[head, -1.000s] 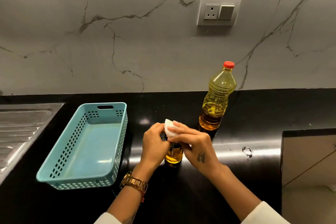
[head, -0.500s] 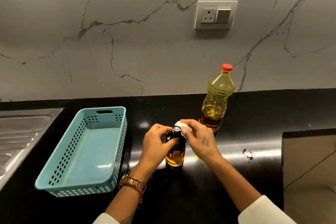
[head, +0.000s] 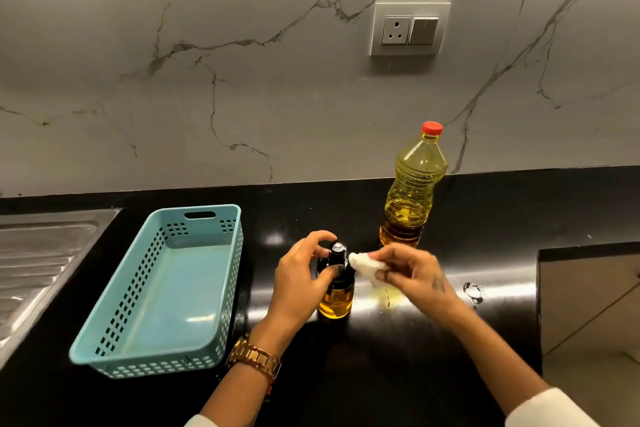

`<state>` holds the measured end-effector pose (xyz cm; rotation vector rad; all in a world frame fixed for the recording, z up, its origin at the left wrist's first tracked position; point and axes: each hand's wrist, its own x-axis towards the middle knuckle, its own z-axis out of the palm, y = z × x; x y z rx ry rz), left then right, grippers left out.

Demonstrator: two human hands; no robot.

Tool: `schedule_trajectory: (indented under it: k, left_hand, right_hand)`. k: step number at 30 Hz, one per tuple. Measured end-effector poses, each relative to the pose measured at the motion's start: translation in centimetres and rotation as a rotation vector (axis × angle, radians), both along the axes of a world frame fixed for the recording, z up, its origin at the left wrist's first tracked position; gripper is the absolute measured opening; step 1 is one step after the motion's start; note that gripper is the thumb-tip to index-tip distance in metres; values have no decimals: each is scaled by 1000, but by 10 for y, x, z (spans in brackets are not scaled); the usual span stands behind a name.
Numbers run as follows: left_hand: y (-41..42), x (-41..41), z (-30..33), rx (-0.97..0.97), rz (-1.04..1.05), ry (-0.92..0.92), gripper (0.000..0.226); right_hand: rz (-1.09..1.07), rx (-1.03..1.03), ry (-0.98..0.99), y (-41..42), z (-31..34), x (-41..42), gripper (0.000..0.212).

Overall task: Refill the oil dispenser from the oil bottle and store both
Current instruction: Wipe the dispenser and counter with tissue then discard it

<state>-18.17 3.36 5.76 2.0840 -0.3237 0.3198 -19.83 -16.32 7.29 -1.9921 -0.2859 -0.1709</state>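
Oil dispenser (head: 335, 282) upright on countertop (head: 485, 218), gripped at neck by left hand (head: 304, 276). Tissue (head: 363, 264), pinched by right hand (head: 412, 270), now withdrawn from spout: wiping judged finished. Oil bottle (head: 414, 189) capped behind; basket (head: 166, 288) awaits.

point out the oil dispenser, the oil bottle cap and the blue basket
oil dispenser (head: 335, 302): head view, on its lower body where the oil shows
oil bottle cap (head: 432, 127): head view, on the red cap's top
blue basket (head: 199, 215): head view, on the far wall by the handle slot
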Motion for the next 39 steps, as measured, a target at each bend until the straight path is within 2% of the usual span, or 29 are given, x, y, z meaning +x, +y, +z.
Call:
schedule_trajectory:
  k: [3,6,8,13,16,17,19,21,23,26,28,31,34,37,39]
  left_hand:
    - [-1,-1,-2,39,-19,-33,45]
    - [-4,-3,-3,54,-33,-76,46]
    - [-6,-5,-2,65,-23,-104,44]
    - [-9,-9,-3,41,-23,-132,44]
    - [-10,-10,-4,40,-18,-122,44]
    - [-9,-10,-4,43,-19,-115,44]
    - [-9,-10,-4,50,-16,-107,42]
    - [-11,-10,-2,55,-4,-111,37]
    - [-14,-9,0,57,22,-122,34]
    - [-17,-6,-1,46,55,-148,29]
    - [-17,-5,-3,43,56,-171,28]
    - [-16,-5,-8,32,41,-195,32]
    - [-16,-5,-10,18,28,-196,34]
    - [-14,-3,-11,0,2,-171,36]
    - [-12,-1,-10,1,-13,-154,37]
  right_hand:
    - [-122,-63,-58,6,8,19,42]
    - [-46,-199,-67,38,-1,24,40]
    - [-82,-210,-122,48,-9,18,39]
    - [-259,-107,-234,45,-27,-8,42]
    - [-203,-65,-243,35,-31,-23,44]
    - [-143,-13,-202,28,-29,-24,44]
    - [-39,192,-1,11,-20,-20,45]
    - [-113,353,127,-1,-15,-4,45]
    - [-202,280,97,2,-11,10,43]
    - [-92,117,99,30,-15,17,31]
    - [-102,95,39,43,-21,11,31]
    - [-217,146,-111,50,-33,-9,41]
    - [-337,195,-181,58,-51,-28,50]
    - [-287,308,-143,55,-59,-36,59]
    - [-210,384,-51,43,-55,-31,53]
